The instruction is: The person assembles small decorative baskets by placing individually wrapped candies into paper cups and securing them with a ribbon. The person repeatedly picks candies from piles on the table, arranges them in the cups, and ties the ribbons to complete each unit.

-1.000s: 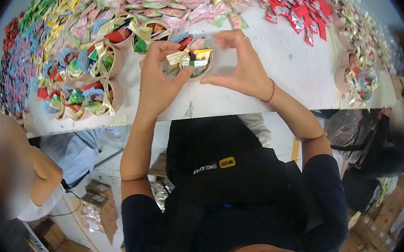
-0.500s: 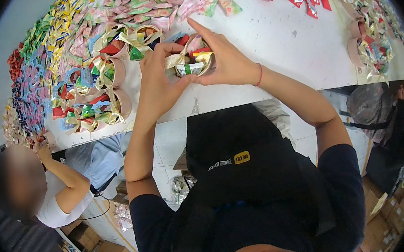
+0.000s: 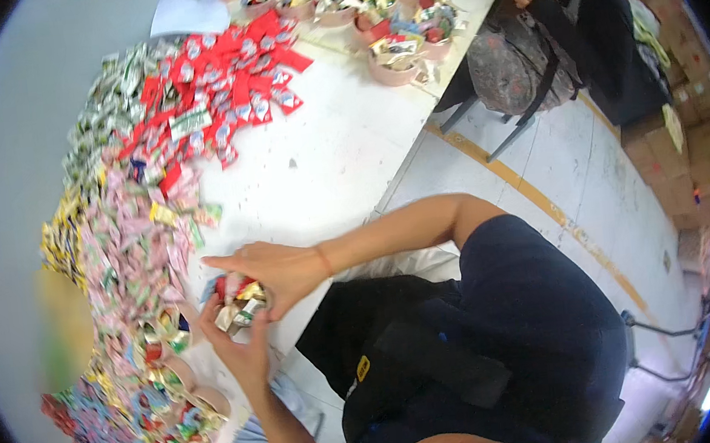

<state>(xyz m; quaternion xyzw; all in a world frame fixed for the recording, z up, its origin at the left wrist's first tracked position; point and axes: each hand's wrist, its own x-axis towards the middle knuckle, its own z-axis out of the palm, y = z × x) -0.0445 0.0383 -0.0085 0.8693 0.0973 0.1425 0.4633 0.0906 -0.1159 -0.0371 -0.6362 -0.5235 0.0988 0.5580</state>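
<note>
One filled tub (image 3: 244, 307) is held between curled left hand (image 3: 244, 356) and right hand (image 3: 286, 272); other tubs (image 3: 392, 73) filled, loose packets (image 3: 127, 235) remaining

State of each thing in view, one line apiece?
Left hand: curved around multicoloured shiny packets.
Right hand: index finger extended.
Those packets: bunched between both hands.
Shiny red packets: loosely heaped.
Pink and green packets: heaped.
Round pink tubs: packet-filled.
White tabletop: spotted with marks.

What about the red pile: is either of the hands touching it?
No, the left hand and right hand are around a small bunch of packets, apart from the red pile.
</note>
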